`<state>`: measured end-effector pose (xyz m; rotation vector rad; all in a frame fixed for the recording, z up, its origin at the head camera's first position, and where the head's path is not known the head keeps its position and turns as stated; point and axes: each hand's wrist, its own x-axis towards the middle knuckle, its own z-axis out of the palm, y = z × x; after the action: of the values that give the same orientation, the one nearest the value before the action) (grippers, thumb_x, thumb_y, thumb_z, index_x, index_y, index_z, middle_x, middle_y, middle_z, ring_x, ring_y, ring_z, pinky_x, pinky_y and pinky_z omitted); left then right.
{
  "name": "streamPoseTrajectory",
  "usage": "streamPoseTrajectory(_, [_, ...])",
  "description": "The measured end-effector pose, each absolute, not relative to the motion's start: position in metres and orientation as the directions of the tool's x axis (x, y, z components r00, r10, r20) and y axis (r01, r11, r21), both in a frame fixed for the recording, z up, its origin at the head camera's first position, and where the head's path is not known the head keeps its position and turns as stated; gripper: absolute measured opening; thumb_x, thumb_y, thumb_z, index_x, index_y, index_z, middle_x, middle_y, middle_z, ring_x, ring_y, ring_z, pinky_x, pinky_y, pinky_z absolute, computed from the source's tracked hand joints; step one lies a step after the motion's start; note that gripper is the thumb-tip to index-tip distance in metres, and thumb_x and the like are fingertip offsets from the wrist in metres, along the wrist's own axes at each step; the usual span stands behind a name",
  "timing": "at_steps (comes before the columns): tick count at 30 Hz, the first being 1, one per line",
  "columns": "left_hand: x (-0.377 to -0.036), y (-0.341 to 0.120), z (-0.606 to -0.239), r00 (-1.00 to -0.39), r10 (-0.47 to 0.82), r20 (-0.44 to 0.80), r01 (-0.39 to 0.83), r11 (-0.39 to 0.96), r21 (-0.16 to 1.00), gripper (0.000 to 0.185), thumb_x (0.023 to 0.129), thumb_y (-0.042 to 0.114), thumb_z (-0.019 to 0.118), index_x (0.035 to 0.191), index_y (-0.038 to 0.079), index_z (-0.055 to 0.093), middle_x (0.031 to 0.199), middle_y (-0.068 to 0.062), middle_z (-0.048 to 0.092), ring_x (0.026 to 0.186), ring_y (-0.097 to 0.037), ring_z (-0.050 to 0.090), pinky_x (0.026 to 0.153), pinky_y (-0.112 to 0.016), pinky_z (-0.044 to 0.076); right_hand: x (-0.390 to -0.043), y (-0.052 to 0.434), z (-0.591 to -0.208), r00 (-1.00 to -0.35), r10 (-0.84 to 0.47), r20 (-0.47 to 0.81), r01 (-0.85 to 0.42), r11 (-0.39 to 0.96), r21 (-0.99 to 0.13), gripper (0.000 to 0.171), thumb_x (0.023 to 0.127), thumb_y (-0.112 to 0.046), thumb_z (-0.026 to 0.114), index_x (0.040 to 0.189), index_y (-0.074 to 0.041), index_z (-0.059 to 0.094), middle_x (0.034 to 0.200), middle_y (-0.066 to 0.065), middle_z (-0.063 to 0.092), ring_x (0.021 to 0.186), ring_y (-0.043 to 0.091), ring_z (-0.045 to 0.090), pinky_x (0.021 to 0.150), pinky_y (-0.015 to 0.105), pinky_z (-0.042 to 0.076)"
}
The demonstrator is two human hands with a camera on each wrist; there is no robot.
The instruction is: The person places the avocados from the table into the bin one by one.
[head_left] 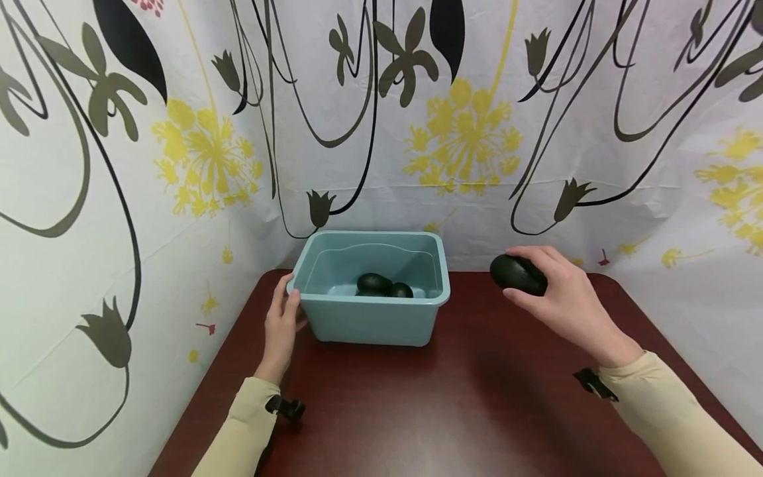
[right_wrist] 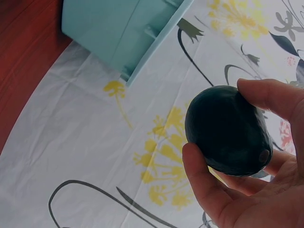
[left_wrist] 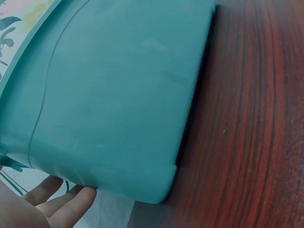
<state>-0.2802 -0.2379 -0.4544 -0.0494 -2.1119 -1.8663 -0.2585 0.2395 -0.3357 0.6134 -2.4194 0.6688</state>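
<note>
A dark, nearly black avocado [head_left: 517,274] is held up above the table's right side by my right hand [head_left: 566,298]. In the right wrist view, thumb and fingers wrap the sides of this avocado [right_wrist: 229,130]. To its left stands a light blue plastic bin [head_left: 372,322], with two more avocados [head_left: 373,283] visible inside and partly hidden by the front wall. My left hand [head_left: 280,331] is at the bin's left front corner, fingertips right at the rim. In the left wrist view, its fingers [left_wrist: 71,206] touch the bin's side wall.
The bin stands on a dark red-brown wooden table [head_left: 381,411], near its back edge. White cloth [head_left: 357,165] printed with flowers and vines hangs behind the table and along both sides. A black strap with a small device [head_left: 286,407] sits on the left wrist.
</note>
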Motion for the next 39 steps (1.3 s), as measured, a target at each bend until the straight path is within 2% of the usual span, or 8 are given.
streamPoseTrajectory(4, [-0.28, -0.236, -0.454, -0.944, -0.185, 0.271, 0.242, 0.168, 0.956, 0.053, 0.106, 0.045, 0.048, 0.156, 0.034, 0.034, 0.139, -0.016, 0.048, 0.122, -0.034, 0.055, 0.094, -0.065, 0.046, -0.26, 0.234, -0.335, -0.735, -0.282, 0.616, -0.563, 0.76, -0.324, 0.06, 0.082, -0.025, 0.085, 0.137, -0.027, 0.06, 0.126, -0.005, 0.058, 0.102, 0.018, 0.057, 0.075, 0.039, 0.044])
streamPoseTrajectory(10, [-0.279, -0.235, -0.457, -0.944, -0.182, 0.274, 0.244, 0.169, 0.955, 0.058, 0.104, 0.048, 0.051, 0.157, 0.033, 0.032, 0.148, -0.019, 0.043, 0.127, -0.034, 0.049, 0.094, -0.066, 0.045, -0.263, 0.226, -0.335, -0.734, -0.303, 0.608, -0.579, 0.747, -0.326, 0.06, 0.085, -0.027, 0.083, 0.139, -0.026, 0.058, 0.129, -0.004, 0.056, 0.103, 0.019, 0.057, 0.074, 0.043, 0.048])
streamPoseTrajectory(17, [-0.294, -0.239, -0.478, -0.945, -0.205, 0.257, 0.226, 0.161, 0.961, 0.056, 0.101, 0.055, 0.052, 0.152, 0.047, 0.034, 0.148, -0.012, 0.044, 0.128, -0.03, 0.048, 0.094, -0.065, 0.045, -0.263, 0.218, -0.335, -0.736, -0.313, 0.6, -0.588, 0.735, -0.338, 0.06, 0.085, -0.029, 0.083, 0.139, -0.028, 0.058, 0.132, -0.005, 0.055, 0.105, 0.019, 0.058, 0.076, 0.043, 0.048])
streamPoseTrajectory(22, [-0.298, -0.239, -0.482, -0.932, -0.216, 0.29, 0.261, 0.155, 0.953, 0.053, 0.101, 0.053, 0.053, 0.151, 0.049, 0.034, 0.146, -0.01, 0.045, 0.126, -0.03, 0.05, 0.095, -0.065, 0.045, -0.264, 0.209, -0.332, -0.735, -0.32, 0.598, -0.6, 0.717, -0.354, 0.06, 0.085, -0.031, 0.083, 0.14, -0.029, 0.057, 0.133, -0.007, 0.055, 0.107, 0.018, 0.058, 0.078, 0.042, 0.048])
streamPoseTrajectory(29, [-0.298, -0.24, -0.482, -0.934, -0.224, 0.277, 0.248, 0.147, 0.957, 0.051, 0.103, 0.049, 0.051, 0.15, 0.056, 0.032, 0.153, 0.006, 0.038, 0.132, -0.027, 0.046, 0.1, -0.064, 0.042, -0.267, 0.193, -0.329, -0.738, -0.324, 0.592, -0.614, 0.688, -0.388, 0.06, 0.086, -0.033, 0.082, 0.14, -0.035, 0.056, 0.132, -0.01, 0.054, 0.104, 0.015, 0.057, 0.077, 0.04, 0.05])
streamPoseTrajectory(32, [-0.297, -0.239, -0.479, -0.94, -0.218, 0.264, 0.239, 0.134, 0.962, 0.051, 0.104, 0.048, 0.051, 0.151, 0.053, 0.032, 0.154, 0.005, 0.037, 0.133, -0.028, 0.045, 0.101, -0.064, 0.04, -0.27, 0.188, -0.327, -0.74, -0.325, 0.589, -0.617, 0.677, -0.401, 0.06, 0.086, -0.034, 0.082, 0.14, -0.036, 0.055, 0.132, -0.011, 0.054, 0.104, 0.014, 0.057, 0.078, 0.04, 0.05])
streamPoseTrajectory(39, [-0.284, -0.233, -0.46, -0.945, -0.197, 0.262, 0.24, 0.125, 0.963, 0.054, 0.105, 0.042, 0.051, 0.156, 0.037, 0.033, 0.152, -0.012, 0.04, 0.13, -0.032, 0.047, 0.1, -0.065, 0.041, -0.28, 0.178, -0.325, -0.746, -0.33, 0.579, -0.618, 0.666, -0.416, 0.058, 0.086, -0.035, 0.081, 0.139, -0.037, 0.056, 0.13, -0.011, 0.054, 0.102, 0.013, 0.056, 0.078, 0.04, 0.049])
